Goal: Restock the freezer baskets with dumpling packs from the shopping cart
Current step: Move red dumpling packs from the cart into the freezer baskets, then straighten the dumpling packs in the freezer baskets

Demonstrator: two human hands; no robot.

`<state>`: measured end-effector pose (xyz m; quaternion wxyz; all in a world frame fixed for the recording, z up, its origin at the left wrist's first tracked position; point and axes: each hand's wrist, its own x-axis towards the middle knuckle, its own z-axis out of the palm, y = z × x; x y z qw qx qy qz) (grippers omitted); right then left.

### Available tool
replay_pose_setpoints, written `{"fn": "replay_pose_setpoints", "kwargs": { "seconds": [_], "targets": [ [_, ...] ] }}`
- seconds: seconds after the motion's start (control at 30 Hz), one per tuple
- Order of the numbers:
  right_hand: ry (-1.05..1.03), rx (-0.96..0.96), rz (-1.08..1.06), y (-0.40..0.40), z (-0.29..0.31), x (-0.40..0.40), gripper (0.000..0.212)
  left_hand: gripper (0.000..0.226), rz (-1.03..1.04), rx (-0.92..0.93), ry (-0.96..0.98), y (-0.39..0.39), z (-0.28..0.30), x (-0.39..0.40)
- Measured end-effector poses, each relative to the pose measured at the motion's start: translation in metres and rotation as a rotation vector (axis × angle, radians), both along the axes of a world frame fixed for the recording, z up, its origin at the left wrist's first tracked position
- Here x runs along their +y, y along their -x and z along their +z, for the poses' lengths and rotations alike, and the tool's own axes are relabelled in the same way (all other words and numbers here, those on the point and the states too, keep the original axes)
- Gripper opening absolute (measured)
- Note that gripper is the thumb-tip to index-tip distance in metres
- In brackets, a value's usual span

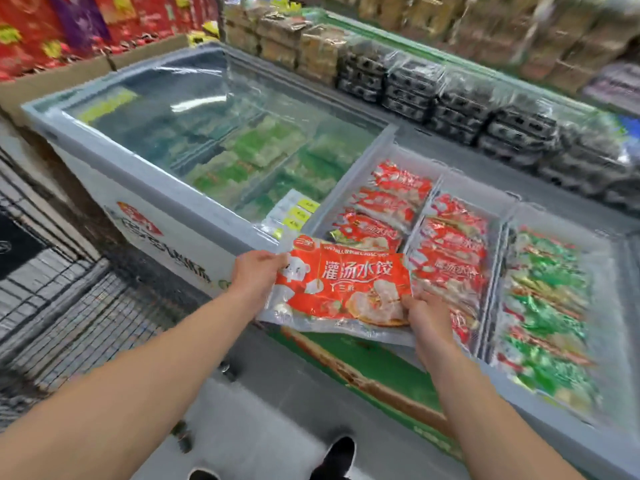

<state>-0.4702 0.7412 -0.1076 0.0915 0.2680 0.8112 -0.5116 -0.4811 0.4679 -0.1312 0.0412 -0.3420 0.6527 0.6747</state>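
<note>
"灌汤水饺" on the red dumpling pack (341,285)

Stacked dark egg cartons (460,109) are ranged along the shelf behind the chest. Red boxed goods (52,32) are piled at far left. Black shoes (336,459) are seen below.

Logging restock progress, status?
Left hand and right hand grip red dumpling pack. Held over freezer edge, beside red-pack baskets. Nothing blocking.
</note>
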Motion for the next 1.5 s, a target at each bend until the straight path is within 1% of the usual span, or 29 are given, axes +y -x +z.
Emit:
{"fn": "replay_pose_setpoints", "kwargs": {
  "seconds": [0.03, 0.1, 0.2, 0.27, 0.33, 0.4, 0.5, 0.57, 0.63, 0.7, 0.77, 0.83, 0.9, 0.93, 0.97, 1.0, 1.03, 1.07, 1.1, 1.13, 1.2, 1.27, 1.37, 1.43, 1.5],
  "targets": [
    [0.004, -0.011, 0.011, 0.000, 0.000, 0.010, 0.016, 0.020, -0.017, -0.015, 0.015, 0.003, -0.007, 0.010],
    [0.038, -0.030, 0.007, 0.011, -0.004, 0.050, 0.019, 0.018, -0.031, -0.035, 0.023, 0.010, -0.005, 0.056],
    [0.081, -0.070, 0.046, 0.027, -0.024, 0.101, 0.014, 0.011, -0.054, -0.090, 0.074, 0.021, -0.013, 0.111],
    [0.094, -0.099, 0.062, 0.038, -0.048, 0.129, 0.026, 0.011, -0.098, -0.123, 0.102, 0.031, -0.024, 0.134],
    [0.094, -0.125, 0.066, 0.047, -0.069, 0.149, 0.031, 0.009, -0.122, -0.152, 0.103, 0.045, -0.034, 0.149],
    [0.074, -0.129, 0.053, 0.052, -0.064, 0.151, 0.032, 0.010, -0.145, -0.167, 0.154, 0.060, -0.037, 0.159],
    [0.035, -0.134, 0.045, 0.069, -0.055, 0.150, 0.033, 0.020, -0.217, -0.148, 0.259, 0.093, -0.040, 0.167],
    [0.024, -0.134, 0.061, 0.086, -0.059, 0.146, 0.033, 0.026, -0.258, -0.135, 0.316, 0.120, -0.047, 0.165],
    [0.003, -0.144, 0.081, 0.105, -0.065, 0.137, 0.033, 0.033, -0.302, -0.136, 0.412, 0.149, -0.054, 0.162],
    [-0.045, -0.150, 0.093, 0.130, -0.082, 0.127, 0.035, 0.038, -0.392, -0.147, 0.504, 0.184, -0.066, 0.158],
    [-0.050, -0.161, 0.069, 0.144, -0.085, 0.117, 0.031, 0.034, -0.482, -0.133, 0.587, 0.203, -0.067, 0.157],
    [-0.075, -0.164, 0.059, 0.159, -0.091, 0.106, 0.030, 0.025, -0.546, -0.124, 0.637, 0.221, -0.071, 0.155],
    [-0.095, -0.191, 0.124, 0.175, -0.099, 0.093, 0.036, 0.013, -0.628, -0.126, 0.699, 0.234, -0.081, 0.151],
    [-0.101, -0.217, 0.180, 0.181, -0.101, 0.087, 0.036, 0.015, -0.676, -0.110, 0.748, 0.235, -0.085, 0.150],
    [-0.114, -0.260, 0.271, 0.187, -0.103, 0.081, 0.030, 0.025, -0.731, -0.102, 0.801, 0.235, -0.092, 0.147],
    [-0.182, -0.323, 0.399, 0.192, -0.106, 0.077, 0.020, 0.037, -0.771, -0.117, 0.843, 0.233, -0.097, 0.145],
    [-0.253, -0.375, 0.526, 0.196, -0.111, 0.075, 0.019, 0.051, -0.814, -0.140, 0.880, 0.230, -0.105, 0.143],
    [-0.333, -0.406, 0.618, 0.199, -0.118, 0.075, 0.032, 0.065, -0.854, -0.160, 0.916, 0.226, -0.112, 0.142],
    [-0.385, -0.403, 0.666, 0.203, -0.121, 0.076, 0.046, 0.076, -0.902, -0.160, 0.940, 0.223, -0.121, 0.140],
    [-0.425, -0.377, 0.675, 0.206, -0.122, 0.077, 0.054, 0.083, -0.948, -0.150, 0.957, 0.221, -0.122, 0.140],
    [-0.479, -0.295, 0.713, 0.217, -0.133, 0.077, 0.056, 0.084, -1.026, -0.147, 0.950, 0.225, -0.134, 0.140],
    [-0.502, -0.226, 0.805, 0.224, -0.146, 0.074, 0.055, 0.083, -1.116, -0.160, 0.952, 0.232, -0.140, 0.139],
    [-0.493, -0.145, 0.964, 0.234, -0.173, 0.063, 0.064, 0.094, -1.226, -0.222, 0.995, 0.248, -0.159, 0.137],
    [-0.513, -0.103, 1.064, 0.243, -0.192, 0.053, 0.081, 0.108, -1.227, -0.272, 1.004, 0.259, -0.177, 0.134],
    [-0.572, -0.137, 1.145, 0.253, -0.208, 0.046, 0.105, 0.120, -1.210, -0.337, 0.993, 0.258, -0.194, 0.133]
  ]
}}
